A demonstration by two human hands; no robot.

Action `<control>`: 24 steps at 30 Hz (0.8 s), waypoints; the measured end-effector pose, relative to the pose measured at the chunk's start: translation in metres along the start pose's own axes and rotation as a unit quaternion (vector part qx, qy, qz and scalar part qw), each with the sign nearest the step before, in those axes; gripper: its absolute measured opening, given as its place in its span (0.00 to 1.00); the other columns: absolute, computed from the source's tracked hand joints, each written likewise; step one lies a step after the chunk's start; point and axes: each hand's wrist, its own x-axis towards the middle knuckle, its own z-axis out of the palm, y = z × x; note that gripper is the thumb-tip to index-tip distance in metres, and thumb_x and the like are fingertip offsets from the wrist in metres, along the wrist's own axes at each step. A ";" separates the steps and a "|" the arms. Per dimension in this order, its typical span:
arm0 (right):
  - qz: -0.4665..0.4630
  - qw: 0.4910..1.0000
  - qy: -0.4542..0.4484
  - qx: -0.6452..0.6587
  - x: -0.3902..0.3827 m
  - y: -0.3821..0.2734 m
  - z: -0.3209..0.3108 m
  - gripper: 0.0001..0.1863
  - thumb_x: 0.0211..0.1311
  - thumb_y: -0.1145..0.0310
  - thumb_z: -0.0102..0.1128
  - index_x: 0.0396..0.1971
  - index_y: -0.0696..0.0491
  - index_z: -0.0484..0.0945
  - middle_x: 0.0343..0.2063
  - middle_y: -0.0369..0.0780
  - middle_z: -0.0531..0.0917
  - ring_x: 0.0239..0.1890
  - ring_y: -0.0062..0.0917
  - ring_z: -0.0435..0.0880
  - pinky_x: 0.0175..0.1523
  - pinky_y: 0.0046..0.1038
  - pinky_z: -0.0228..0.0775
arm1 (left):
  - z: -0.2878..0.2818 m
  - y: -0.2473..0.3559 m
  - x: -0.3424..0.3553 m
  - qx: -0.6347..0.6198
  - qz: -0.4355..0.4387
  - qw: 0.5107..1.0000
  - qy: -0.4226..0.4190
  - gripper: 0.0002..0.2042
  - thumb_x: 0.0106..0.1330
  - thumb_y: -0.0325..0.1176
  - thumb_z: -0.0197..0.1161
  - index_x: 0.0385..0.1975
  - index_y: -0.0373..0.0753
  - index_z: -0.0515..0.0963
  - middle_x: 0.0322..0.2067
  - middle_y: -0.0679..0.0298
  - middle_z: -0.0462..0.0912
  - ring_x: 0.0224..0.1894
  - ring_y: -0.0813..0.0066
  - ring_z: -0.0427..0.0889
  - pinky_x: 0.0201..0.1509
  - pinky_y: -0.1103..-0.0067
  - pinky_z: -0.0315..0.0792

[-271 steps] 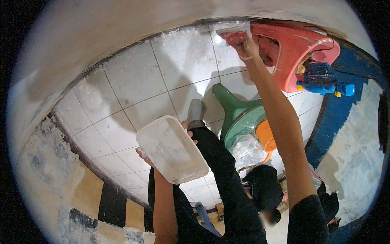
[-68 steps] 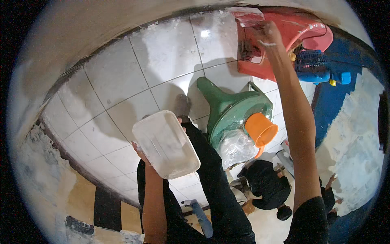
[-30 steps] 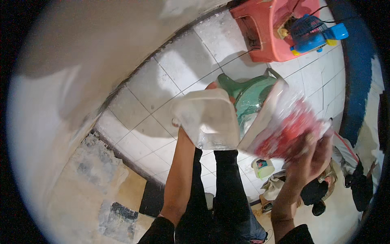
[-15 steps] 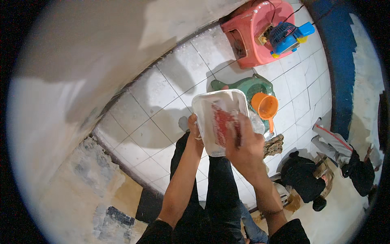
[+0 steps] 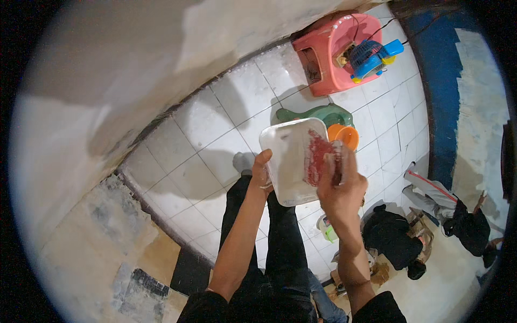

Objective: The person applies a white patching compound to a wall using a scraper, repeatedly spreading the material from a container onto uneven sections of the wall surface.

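My left hand (image 5: 262, 168) grips the white plastic tray (image 5: 283, 161) by its left side, with pale residue on the fingers. My right hand (image 5: 344, 180) is closed on a red scraper (image 5: 316, 156) smeared with white, which lies over the tray's right half. Just beyond the tray, on the tiled floor, stands a green plastic stool (image 5: 301, 114) with an orange dipper (image 5: 348, 138) on it, partly hidden by the tray.
A pink plastic chair (image 5: 328, 78) holds a blue fan (image 5: 369, 56) with cables. A wall (image 5: 118, 64) runs along the upper left; a patched wall (image 5: 107, 231) is lower left. At lower right, a crouching person (image 5: 390, 239) and another person (image 5: 463, 226) are near the blue-and-white wall (image 5: 441, 129).
The scraper came down from high by the upper wall into the tray, and over the last half second shifted right within it. The tray has moved right in view.
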 end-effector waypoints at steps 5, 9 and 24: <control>-0.043 0.996 -0.081 0.002 -0.017 0.004 0.012 0.16 0.61 0.75 0.55 0.49 0.59 0.71 0.27 0.53 0.82 0.27 0.45 0.84 0.28 0.38 0.75 | 0.008 -0.016 -0.002 0.040 0.039 0.998 0.034 0.35 0.65 0.57 0.52 0.63 0.37 0.61 0.56 0.53 0.72 0.56 0.61 0.74 0.61 0.66 0.70; -0.050 0.992 -0.085 0.081 -0.027 0.000 0.009 0.19 0.59 0.83 0.52 0.53 0.61 0.71 0.38 0.57 0.81 0.37 0.48 0.85 0.39 0.34 0.77 | 0.043 -0.015 0.003 0.094 0.152 0.983 0.046 0.37 0.67 0.62 0.46 0.65 0.38 0.57 0.58 0.56 0.70 0.59 0.63 0.72 0.64 0.67 0.66; -0.109 0.993 -0.011 0.036 -0.012 -0.007 0.028 0.31 0.45 0.86 0.54 0.55 0.61 0.72 0.48 0.55 0.78 0.49 0.50 0.79 0.54 0.41 0.72 | 0.032 -0.029 0.018 0.155 0.251 0.942 0.160 0.38 0.67 0.66 0.42 0.62 0.36 0.60 0.51 0.57 0.71 0.53 0.69 0.71 0.58 0.73 0.68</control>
